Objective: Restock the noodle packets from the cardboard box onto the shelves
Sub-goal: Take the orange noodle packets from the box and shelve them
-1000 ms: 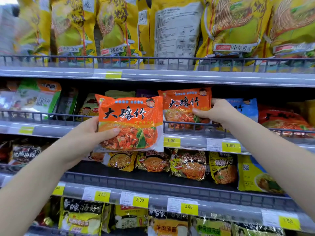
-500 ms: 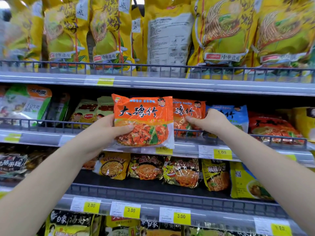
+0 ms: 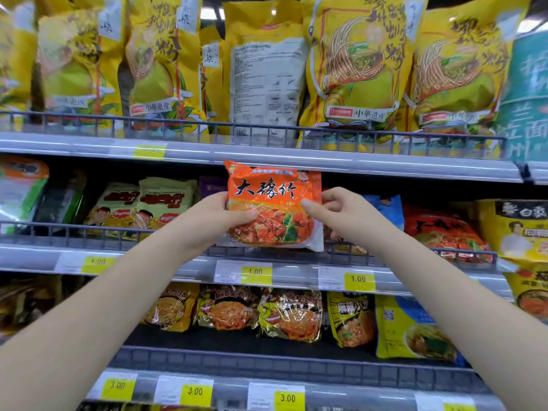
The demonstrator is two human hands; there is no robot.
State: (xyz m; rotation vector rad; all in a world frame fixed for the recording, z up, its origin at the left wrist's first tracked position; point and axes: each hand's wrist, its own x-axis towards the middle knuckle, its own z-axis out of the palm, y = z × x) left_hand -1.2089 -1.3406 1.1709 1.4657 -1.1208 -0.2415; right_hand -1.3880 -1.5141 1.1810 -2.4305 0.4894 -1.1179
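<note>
Well, the head view is the only one you have. It shows one orange packet (image 3: 274,209) held up between both hands at the front edge of the middle shelf (image 3: 178,268). Its bottom seam sits just over the wire rail (image 3: 89,229), and its top reaches the lip of the upper shelf (image 3: 267,157). It is not yet set down behind the rail. The box is out of view.

Expect the packet to be light, with thin crinkly film that slides under your fingers. The dry noodle block inside will likely crack if you squeeze hard. Take it by the side edges, where the block gives your fingers something firm to hold. Leave the flat top and bottom seams alone, as they would only fold.

Both your forearms rise from the lower corners of the view and meet at the packet. Your left hand (image 3: 216,221) grips the left edge, with the thumb laid across the front at mid height and the fingers hidden behind. Your right hand (image 3: 341,215) pinches the right edge, with the thumb tip on the front face and the fingers curled at the side. Whether those fingers press on the back, you cannot tell. A blue packet (image 3: 385,209) stands just behind that hand on the same shelf.
</note>
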